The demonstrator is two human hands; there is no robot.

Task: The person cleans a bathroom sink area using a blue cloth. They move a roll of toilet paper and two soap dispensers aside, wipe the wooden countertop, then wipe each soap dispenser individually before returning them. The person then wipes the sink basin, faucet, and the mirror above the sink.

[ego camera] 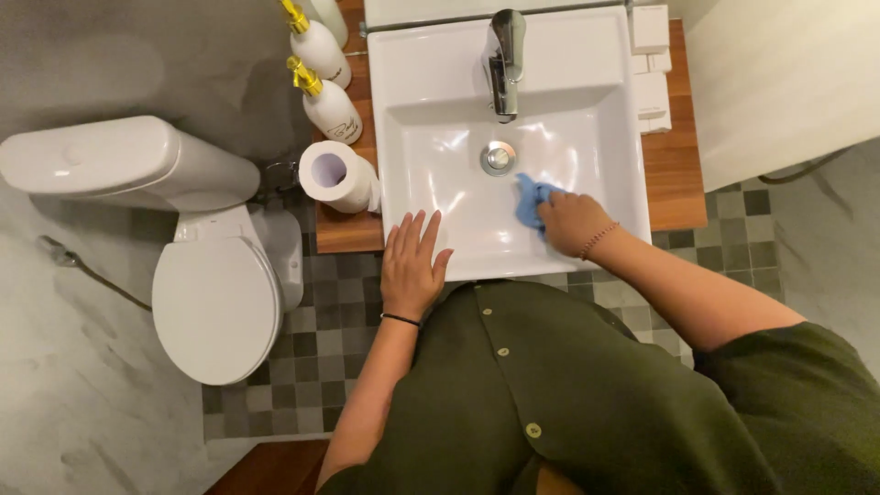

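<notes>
The right hand (573, 223) bunches a blue cloth (530, 199) against the white sink basin (440, 174) floor near the drain (498, 158); the left hand (410, 270) rests flat, fingers spread, on the front rim.

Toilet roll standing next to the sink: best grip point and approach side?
Take the toilet roll around its paper body, coming from above and the front-left. It stands upright on the wooden counter with its core hole facing up. The sink crowds its right side and a white pump bottle stands just behind, so the front-left looks freest.
</notes>
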